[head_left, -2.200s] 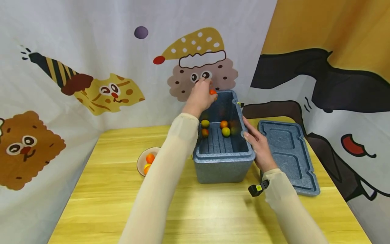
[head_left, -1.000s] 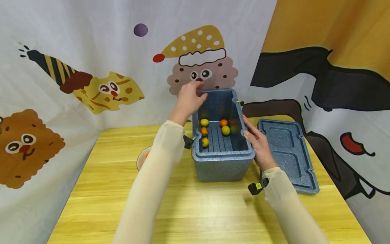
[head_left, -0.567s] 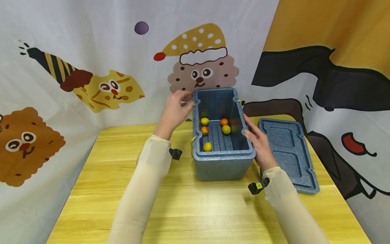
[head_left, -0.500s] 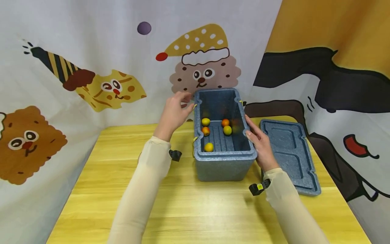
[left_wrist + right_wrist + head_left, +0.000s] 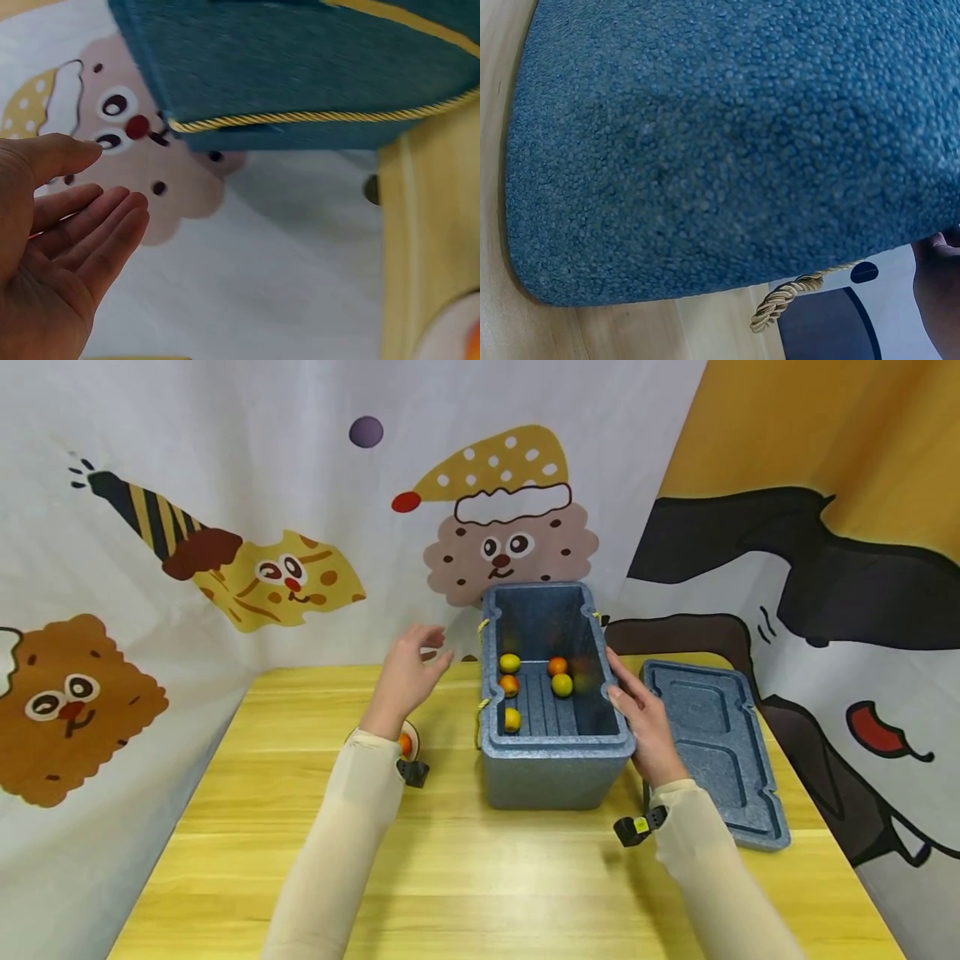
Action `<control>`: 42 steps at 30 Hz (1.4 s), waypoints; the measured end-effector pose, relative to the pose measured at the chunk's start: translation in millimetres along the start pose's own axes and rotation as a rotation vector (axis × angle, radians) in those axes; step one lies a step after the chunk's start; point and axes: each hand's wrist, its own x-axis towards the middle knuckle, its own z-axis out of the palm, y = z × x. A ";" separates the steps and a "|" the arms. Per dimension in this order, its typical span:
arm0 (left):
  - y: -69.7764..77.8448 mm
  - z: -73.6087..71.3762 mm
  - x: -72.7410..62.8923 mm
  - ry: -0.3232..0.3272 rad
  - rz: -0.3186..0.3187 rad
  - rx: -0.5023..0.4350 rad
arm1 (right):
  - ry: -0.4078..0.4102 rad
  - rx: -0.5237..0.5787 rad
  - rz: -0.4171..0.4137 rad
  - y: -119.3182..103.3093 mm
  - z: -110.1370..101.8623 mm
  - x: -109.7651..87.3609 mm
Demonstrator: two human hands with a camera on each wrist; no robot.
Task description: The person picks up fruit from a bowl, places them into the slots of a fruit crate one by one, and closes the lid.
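Note:
My left hand (image 5: 411,675), holding nothing, is in the air left of the foam box, its fingers loosely bent and apart from the thumb in the left wrist view. Below it a small bowl (image 5: 414,732), mostly hidden by the wrist, has an orange-coloured fruit (image 5: 405,744) in it. The grey-blue foam box (image 5: 555,772) stands uncovered. Inside, a yellow fruit (image 5: 509,663), an orange-red fruit (image 5: 508,685) and another yellow fruit (image 5: 512,720) line the left wall. An orange fruit (image 5: 557,667) and a yellow-green fruit (image 5: 562,685) lie further right. My right hand (image 5: 647,727) holds the box's right rim, thumb on top, fingers along the outside.
The box's lid (image 5: 708,743) lies on the wooden table (image 5: 465,885) to the right of the box. A yellow rope handle (image 5: 300,118) hangs on the box's left side. A printed cloth (image 5: 300,460) hangs behind the table.
The left hand released an orange fruit over the box, then moved left and down toward the bowl. A yellow fruit appeared at the box's near left and rolled slightly. The right hand stayed put.

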 end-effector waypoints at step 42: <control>-107.2 -4.7 -137.6 0.005 -0.222 0.218 | 0.022 -0.001 -0.009 0.3 -0.6 1.2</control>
